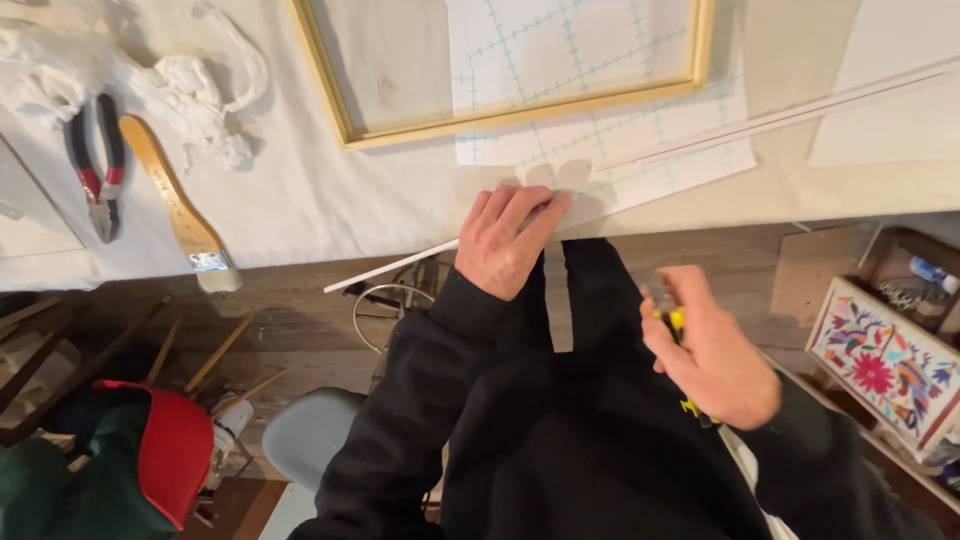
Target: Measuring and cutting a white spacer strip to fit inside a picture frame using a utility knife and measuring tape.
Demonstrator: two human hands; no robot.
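Nearest us, our right hand (712,355) grips a yellow-handled tool (676,320) off the desk's (330,205) front edge, while our left hand (508,240) lies flat on the strip (392,268), which runs left-right along that edge.

On the counter (330,205): one wooden frame (520,110) at the far edge, one gridded paper sheet (600,150) beneath it, one pair of red-handled pliers (97,165) and one wooden-handled brush (180,210) near the left end, one crumpled white cloth (190,95), and two thin white strips (400,265) (790,115).
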